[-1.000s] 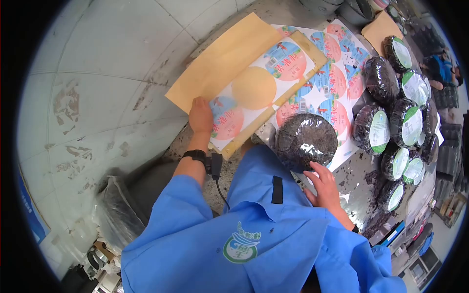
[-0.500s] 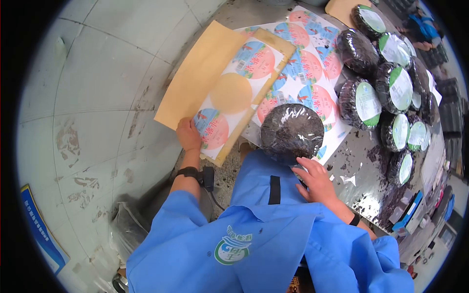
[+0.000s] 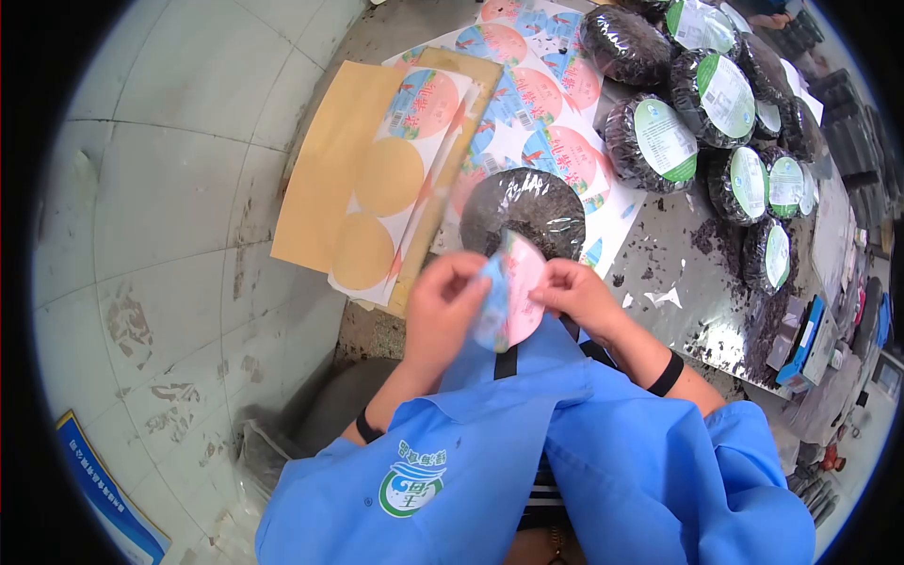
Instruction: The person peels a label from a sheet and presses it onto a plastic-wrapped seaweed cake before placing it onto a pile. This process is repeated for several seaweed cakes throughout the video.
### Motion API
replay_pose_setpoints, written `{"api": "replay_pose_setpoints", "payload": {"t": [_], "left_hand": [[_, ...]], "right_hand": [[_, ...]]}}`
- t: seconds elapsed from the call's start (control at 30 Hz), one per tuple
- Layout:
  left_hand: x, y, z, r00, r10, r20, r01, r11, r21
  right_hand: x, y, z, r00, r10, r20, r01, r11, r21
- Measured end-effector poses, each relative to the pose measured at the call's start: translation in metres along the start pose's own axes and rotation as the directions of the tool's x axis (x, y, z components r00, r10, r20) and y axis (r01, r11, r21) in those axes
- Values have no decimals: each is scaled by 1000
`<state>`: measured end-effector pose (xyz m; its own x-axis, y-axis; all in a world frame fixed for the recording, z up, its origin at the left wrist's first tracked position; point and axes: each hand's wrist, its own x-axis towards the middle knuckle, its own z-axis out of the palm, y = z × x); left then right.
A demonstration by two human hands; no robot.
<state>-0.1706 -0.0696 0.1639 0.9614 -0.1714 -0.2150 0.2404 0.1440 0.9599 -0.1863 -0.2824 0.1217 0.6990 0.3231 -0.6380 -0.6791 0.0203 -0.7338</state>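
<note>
Between my two hands is a round pink and blue sticker label (image 3: pixel 521 299), slightly bent and blurred on its left side. My left hand (image 3: pixel 445 306) pinches its left edge; my right hand (image 3: pixel 575 292) pinches the right edge. Just beyond them lies a dark, round, plastic-wrapped cake (image 3: pixel 524 212) with no label on its visible face. To the left, a label sheet (image 3: pixel 420 169) on tan backing shows one printed label and two bare tan circles. Under the wrapped cake spread more printed label sheets (image 3: pixel 537 71).
Several wrapped dark cakes with green and white labels (image 3: pixel 666 139) are stacked at the right of the metal table (image 3: pixel 673 245). Dark crumbs and scraps of white paper (image 3: pixel 665 298) lie there. A blue box (image 3: pixel 801 344) stands at the far right. Tiled floor (image 3: pixel 188 207) is on the left.
My left hand has peeled the lower label off the sheet and brought it right, over my lap. My right hand has risen from beside the wrapped cake and now grips the label too.
</note>
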Motion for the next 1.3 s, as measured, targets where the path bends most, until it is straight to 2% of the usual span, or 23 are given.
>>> {"api": "replay_pose_setpoints", "payload": {"t": [0.03, 0.07, 0.1, 0.17, 0.2, 0.27, 0.43, 0.5, 0.6, 0.63, 0.7, 0.77, 0.83, 0.9, 0.93, 0.97, 1.03, 1.07, 1.1, 1.17, 1.2, 1.23, 1.3], "left_hand": [[16, -10, -2, 995, -4, -102, 12, 997, 73], [29, -21, -3, 979, -1, -202, 31, 989, 144], [41, -33, -1, 980, 1, -197, 28, 989, 143], [60, -54, 8, 948, 241, -209, -119, 875, 469], [65, -60, 10, 951, 238, -199, -121, 876, 467], [74, -70, 13, 923, 351, -157, -160, 721, 674], [79, -94, 9, 922, 381, -67, -194, 605, 772], [80, -100, 7, 924, 383, -18, -212, 549, 809], [82, -102, 4, 923, 384, 19, -221, 488, 844], [80, -99, 2, 935, 351, 51, -225, 476, 850], [80, -99, -3, 943, 321, 86, -236, 464, 854], [83, -108, -14, 962, 174, -209, 51, 639, 768], [88, -113, -25, 984, 116, -133, 38, 594, 803], [96, -133, -32, 997, -76, 20, 55, 852, 521], [98, -137, -34, 997, -78, 20, 56, 852, 521], [103, -136, -34, 990, -138, 26, 102, 834, 542], [111, -137, -35, 980, -195, 34, 144, 817, 558], [111, -140, -40, 980, -183, 79, 110, 824, 556], [114, -141, -41, 979, -161, 127, 66, 835, 546], [118, -103, -40, 954, -256, 154, 125, 810, 572], [131, -79, -42, 872, -465, 153, 333, 793, 510], [145, -62, -50, 738, -652, 172, 530, 718, 451], [180, -73, -91, 894, -444, 60, 318, 722, 615]], "right_hand": [[-1, -6, 0, 989, 24, -148, -17, 998, 54], [1, -6, -9, 982, 5, -189, 13, 996, 92], [5, -4, -20, 973, -15, -231, 45, 991, 128], [14, -4, -27, 962, -49, -267, 73, 994, 80], [18, -5, -29, 939, -59, -340, 62, 998, -2], [24, 1, -34, 909, -87, -408, 68, 996, -63], [36, 23, -40, 871, -135, -472, 39, 978, -207], [40, 23, -38, 825, -245, -509, -30, 881, -472], [37, 7, -35, 825, -251, -507, -115, 803, -585], [36, 1, -33, 824, -249, -510, -117, 805, -582], [34, -10, -32, 841, -183, -510, -262, 686, -679], [36, -13, -38, 831, -154, -535, -323, 649, -689], [40, 2, -48, 823, -121, -555, -383, 604, -699], [50, 23, -58, 829, -129, -544, -150, 887, -438], [50, 17, -65, 956, 91, -279, -130, 983, -126], [50, 8, -63, 956, 89, -279, -129, 983, -127], [50, -3, -58, 938, 139, -316, -135, 990, 37], [57, 8, -67, 948, 17, -319, 3, 998, 60], [65, 22, -80, 938, -61, -342, 61, 998, -9], [63, -14, -91, 952, -82, -295, 81, 997, -18], [69, -32, -104, 974, -2, -226, -7, 999, -40], [76, -59, -115, 986, -60, -155, 53, 998, -46], [90, -150, -147, 947, -263, -184, 178, 907, -382]]}}
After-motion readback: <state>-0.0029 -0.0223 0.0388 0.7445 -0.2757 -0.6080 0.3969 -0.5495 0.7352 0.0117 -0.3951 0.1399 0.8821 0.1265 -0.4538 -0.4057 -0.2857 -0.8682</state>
